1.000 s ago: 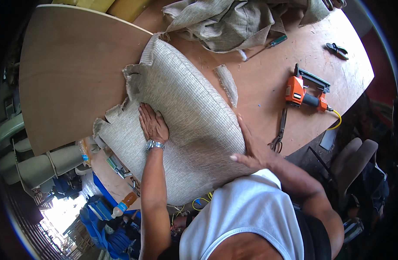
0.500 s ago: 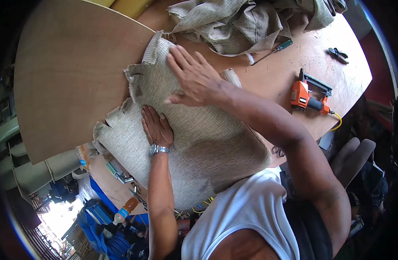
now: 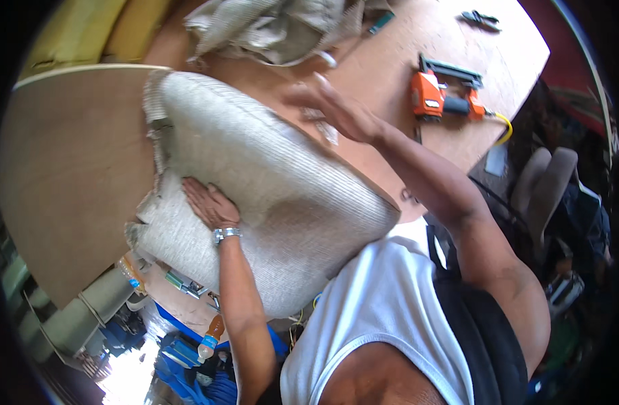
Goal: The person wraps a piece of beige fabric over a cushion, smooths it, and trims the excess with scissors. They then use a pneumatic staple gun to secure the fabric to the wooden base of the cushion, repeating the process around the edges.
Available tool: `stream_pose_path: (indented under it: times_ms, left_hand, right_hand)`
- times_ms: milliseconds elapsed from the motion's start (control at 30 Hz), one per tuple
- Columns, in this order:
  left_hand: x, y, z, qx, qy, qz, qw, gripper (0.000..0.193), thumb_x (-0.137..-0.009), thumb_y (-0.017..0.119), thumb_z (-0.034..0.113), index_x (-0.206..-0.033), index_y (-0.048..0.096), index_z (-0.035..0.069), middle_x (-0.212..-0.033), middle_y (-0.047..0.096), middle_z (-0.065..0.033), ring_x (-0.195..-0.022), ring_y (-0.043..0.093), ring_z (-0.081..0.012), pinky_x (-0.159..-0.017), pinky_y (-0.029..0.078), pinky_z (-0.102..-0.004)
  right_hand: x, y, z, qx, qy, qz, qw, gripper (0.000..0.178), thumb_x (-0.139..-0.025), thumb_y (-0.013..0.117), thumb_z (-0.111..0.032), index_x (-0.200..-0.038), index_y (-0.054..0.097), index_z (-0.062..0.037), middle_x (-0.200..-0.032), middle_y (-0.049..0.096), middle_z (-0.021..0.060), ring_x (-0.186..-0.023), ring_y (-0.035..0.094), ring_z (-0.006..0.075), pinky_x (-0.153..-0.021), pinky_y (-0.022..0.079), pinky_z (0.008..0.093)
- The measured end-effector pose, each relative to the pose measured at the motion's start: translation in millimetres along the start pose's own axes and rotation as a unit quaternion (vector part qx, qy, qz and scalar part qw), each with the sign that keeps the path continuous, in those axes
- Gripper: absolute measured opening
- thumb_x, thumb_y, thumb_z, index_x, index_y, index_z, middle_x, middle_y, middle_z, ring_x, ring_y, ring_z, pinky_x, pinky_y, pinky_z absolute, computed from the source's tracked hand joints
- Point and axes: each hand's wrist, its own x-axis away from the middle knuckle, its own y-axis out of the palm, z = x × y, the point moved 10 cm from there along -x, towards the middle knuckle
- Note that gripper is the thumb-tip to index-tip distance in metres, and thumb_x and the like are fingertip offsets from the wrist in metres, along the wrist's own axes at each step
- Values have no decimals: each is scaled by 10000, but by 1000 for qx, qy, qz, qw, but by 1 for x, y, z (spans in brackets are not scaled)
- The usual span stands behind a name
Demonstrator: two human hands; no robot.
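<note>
A beige woven fabric piece (image 3: 275,182) lies in front of me, with a frayed, notched edge on its left. Its right side now curves smoothly over what looks like a padded form. My left hand (image 3: 213,204), wearing a metal watch (image 3: 226,234), rests flat on the fabric with fingers stretched out. Off the fabric's upper right side, my right hand (image 3: 340,111) hangs over the table, fingers extended and blurred, holding nothing I can see. A small pale scrap (image 3: 328,132) lies below it.
An orange staple gun (image 3: 429,96) with a yellow hose lies at right; pliers (image 3: 481,20) sit beyond. Bunched fabric (image 3: 269,30) and a green-handled screwdriver (image 3: 381,22) are at the back. A large plywood sheet (image 3: 66,175) fills the left. A bottle (image 3: 210,339) stands low left.
My right hand has left the fabric and moved right over the table. The fabric's upper right side now lies smoothly curved. My left hand stays pressed flat. The whole view has shifted.
</note>
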Motion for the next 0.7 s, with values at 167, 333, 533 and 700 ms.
stream_pose_path:
  times_ms: [167, 333, 533, 700]
  left_hand:
    - [-2, 1, 1, -8, 6, 16, 1000, 727, -1075, 200, 454, -1598, 210, -52, -1687, 162, -241, -1568, 145, -382, -1269, 100, -490]
    - [-7, 1, 7, -39, 15, 35, 999, 731, -1078, 187, 474, -1604, 211, -33, -1686, 178, -230, -1563, 166, -386, -1265, 119, -496]
    - [3, 0, 1, -51, -11, 44, 998, 713, -1089, 163, 468, -1601, 245, -22, -1690, 205, -196, -1569, 172, -358, -1261, 112, -490]
    - [-2, -11, 15, 0, -25, 30, 999, 712, -1059, 269, 445, -1594, 264, -25, -1688, 210, -202, -1571, 161, -357, -1266, 95, -475]
  right_hand:
    - [196, -23, 146, -154, 292, 56, 942, 925, -1041, 150, -698, -1532, 382, 51, -1563, 450, 186, -1450, 425, 262, -1211, 314, 383]
    - [203, -17, 184, -215, 357, 57, 907, 917, -1037, 233, -708, -1534, 393, 45, -1579, 426, 180, -1451, 419, 266, -1199, 326, 367]
    - [156, 10, 53, 208, 179, 16, 961, 1015, -948, 466, -742, -1563, 290, 45, -1549, 391, 296, -1456, 378, 397, -1212, 301, 436]
    - [97, 60, 0, 536, 20, -17, 844, 1189, -867, 656, -693, -1561, 134, 120, -1575, 241, 388, -1481, 288, 491, -1228, 280, 486]
